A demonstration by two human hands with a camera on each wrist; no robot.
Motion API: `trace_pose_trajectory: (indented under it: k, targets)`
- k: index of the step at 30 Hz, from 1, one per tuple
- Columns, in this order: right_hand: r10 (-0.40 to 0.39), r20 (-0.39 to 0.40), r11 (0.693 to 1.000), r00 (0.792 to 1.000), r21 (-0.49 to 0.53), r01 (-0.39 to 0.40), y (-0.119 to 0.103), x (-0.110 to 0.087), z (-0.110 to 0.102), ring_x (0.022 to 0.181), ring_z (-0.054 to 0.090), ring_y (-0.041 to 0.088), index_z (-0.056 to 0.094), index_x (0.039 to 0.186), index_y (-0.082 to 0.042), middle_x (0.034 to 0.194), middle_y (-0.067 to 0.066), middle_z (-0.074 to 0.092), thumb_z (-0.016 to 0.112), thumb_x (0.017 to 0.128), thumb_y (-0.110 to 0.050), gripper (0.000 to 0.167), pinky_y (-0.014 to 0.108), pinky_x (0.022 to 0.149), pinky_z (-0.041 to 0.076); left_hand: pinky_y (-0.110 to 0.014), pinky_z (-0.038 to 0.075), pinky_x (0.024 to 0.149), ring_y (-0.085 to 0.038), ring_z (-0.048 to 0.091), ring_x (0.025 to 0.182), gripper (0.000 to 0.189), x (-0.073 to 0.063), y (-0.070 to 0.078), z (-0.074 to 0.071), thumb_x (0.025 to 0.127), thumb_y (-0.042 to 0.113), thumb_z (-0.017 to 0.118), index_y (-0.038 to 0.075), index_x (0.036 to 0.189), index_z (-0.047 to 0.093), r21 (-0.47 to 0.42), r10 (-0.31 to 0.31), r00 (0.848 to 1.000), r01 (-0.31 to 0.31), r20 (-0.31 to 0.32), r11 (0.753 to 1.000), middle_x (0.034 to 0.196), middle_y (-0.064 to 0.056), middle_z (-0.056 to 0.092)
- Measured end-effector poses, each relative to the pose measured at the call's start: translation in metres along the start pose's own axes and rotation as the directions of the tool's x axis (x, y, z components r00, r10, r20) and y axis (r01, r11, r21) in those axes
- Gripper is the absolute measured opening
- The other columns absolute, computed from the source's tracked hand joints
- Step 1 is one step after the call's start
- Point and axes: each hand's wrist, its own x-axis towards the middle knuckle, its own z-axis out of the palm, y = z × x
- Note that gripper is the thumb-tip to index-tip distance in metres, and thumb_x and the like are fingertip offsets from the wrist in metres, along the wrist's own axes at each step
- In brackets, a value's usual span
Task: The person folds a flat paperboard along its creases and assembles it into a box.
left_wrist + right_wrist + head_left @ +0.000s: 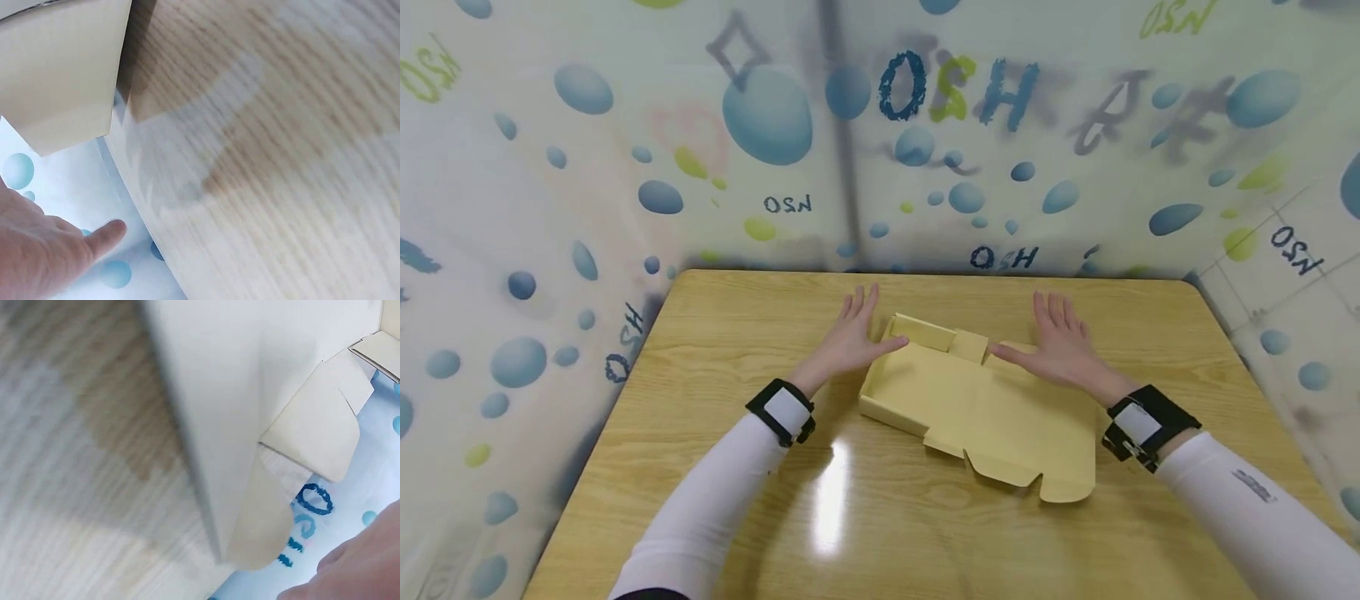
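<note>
A pale yellow cardboard box (940, 392) lies unfolded at a slant on the table. Its left end has raised walls, while the right part is flat with notched flaps (1007, 468) along the near edge. My left hand (853, 337), fingers spread, hovers by the box's left end, its thumb pointing in over it. Above the flat right part is my right hand (1063, 350), also spread, its thumb toward the middle. Neither hand grips anything. The left wrist view shows a box wall (62, 75) close up; flaps (319, 419) appear in the right wrist view.
The wooden table (715, 358) has rounded far corners. Behind it and along both sides hangs a white sheet (880, 158) printed with blue and green spots and letters. A bright light reflection lies on the tabletop in front of the box.
</note>
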Motion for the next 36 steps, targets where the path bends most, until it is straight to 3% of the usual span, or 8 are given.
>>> trace_pose_trajectory:
  k: [11, 18, 21, 24, 26, 28, 31, 36]
  targets:
    - [0.036, 0.02, 0.988, 0.999, 0.148, -0.039, 0.038, -0.045, 0.009, 0.154, -0.017, 0.064, -0.02, 0.16, 0.01, 0.168, 0.039, -0.02, 0.058, 0.099, -0.067, 0.125, 0.08, 0.123, 0.004, -0.065, 0.019, 0.132, -0.045, 0.002, 0.166, 0.108, 0.016, 0.0, -0.007, 0.098, 0.061, 0.065, 0.019, 0.171, -0.003, 0.007, 0.075, 0.996, -0.076, 0.055, 0.997, 0.179, -0.019, -0.002]
    - [0.081, 0.057, 0.969, 0.995, 0.231, -0.092, 0.051, -0.068, 0.029, 0.153, 0.008, 0.066, -0.016, 0.158, 0.017, 0.165, 0.047, -0.008, 0.056, 0.102, -0.063, 0.122, 0.077, 0.121, 0.022, -0.051, 0.026, 0.134, -0.035, 0.027, 0.163, 0.082, 0.027, 0.006, -0.008, 0.103, 0.042, 0.067, 0.014, 0.168, 0.027, 0.048, 0.214, 0.968, -0.222, 0.133, 0.974, 0.175, -0.013, 0.029]
    - [0.132, 0.045, 0.961, 0.99, 0.24, -0.139, 0.053, -0.073, 0.033, 0.148, 0.035, 0.061, -0.001, 0.16, 0.02, 0.162, 0.048, 0.022, 0.052, 0.104, -0.063, 0.113, 0.071, 0.114, 0.04, -0.048, 0.034, 0.131, -0.032, 0.041, 0.157, 0.067, 0.031, 0.011, -0.006, 0.105, 0.033, 0.066, 0.013, 0.163, 0.04, 0.068, 0.235, 0.959, -0.248, 0.157, 0.966, 0.168, -0.011, 0.045]
    - [0.175, 0.054, 0.94, 0.983, 0.29, -0.183, 0.052, -0.077, 0.032, 0.128, 0.059, 0.051, 0.02, 0.156, 0.021, 0.146, 0.045, 0.049, 0.049, 0.108, -0.055, 0.096, 0.056, 0.099, 0.056, -0.046, 0.041, 0.127, -0.03, 0.05, 0.151, 0.051, 0.033, 0.015, -0.004, 0.105, 0.027, 0.066, 0.012, 0.153, 0.055, 0.076, 0.23, 0.962, -0.243, 0.148, 0.967, 0.158, -0.01, 0.057]
    - [0.188, 0.073, 0.914, 0.979, 0.352, -0.202, 0.052, -0.078, 0.03, 0.114, 0.068, 0.038, 0.029, 0.152, 0.023, 0.139, 0.042, 0.057, 0.05, 0.11, -0.044, 0.082, 0.043, 0.09, 0.06, -0.045, 0.045, 0.123, -0.03, 0.056, 0.146, 0.041, 0.034, 0.018, -0.003, 0.106, 0.024, 0.065, 0.011, 0.145, 0.063, 0.094, 0.227, 0.965, -0.24, 0.132, 0.966, 0.151, -0.01, 0.064]
    - [0.187, 0.09, 0.881, 0.978, 0.425, -0.207, 0.052, -0.079, 0.029, 0.101, 0.071, 0.021, 0.037, 0.148, 0.023, 0.133, 0.039, 0.062, 0.052, 0.11, -0.031, 0.068, 0.031, 0.082, 0.06, -0.044, 0.049, 0.119, -0.029, 0.061, 0.14, 0.034, 0.036, 0.02, -0.001, 0.106, 0.021, 0.064, 0.01, 0.138, 0.069, 0.113, 0.227, 0.967, -0.239, 0.113, 0.964, 0.145, -0.01, 0.068]
    - [0.19, 0.102, 0.848, 0.976, 0.485, -0.216, 0.053, -0.079, 0.028, 0.091, 0.064, 0.001, 0.042, 0.145, 0.023, 0.129, 0.035, 0.066, 0.054, 0.109, -0.021, 0.059, 0.02, 0.074, 0.057, -0.044, 0.052, 0.115, -0.029, 0.065, 0.134, 0.029, 0.037, 0.022, 0.001, 0.106, 0.019, 0.065, 0.01, 0.132, 0.073, 0.127, 0.228, 0.969, -0.239, 0.098, 0.963, 0.139, -0.01, 0.072]
    - [0.198, 0.092, 0.861, 0.976, 0.459, -0.218, 0.055, -0.077, 0.025, 0.092, 0.059, 0.003, 0.045, 0.143, 0.023, 0.127, 0.033, 0.066, 0.054, 0.108, -0.021, 0.056, 0.019, 0.074, 0.051, -0.043, 0.054, 0.113, -0.028, 0.067, 0.132, 0.029, 0.038, 0.021, 0.003, 0.105, 0.019, 0.065, 0.01, 0.131, 0.074, 0.123, 0.225, 0.97, -0.236, 0.096, 0.964, 0.138, -0.01, 0.073]
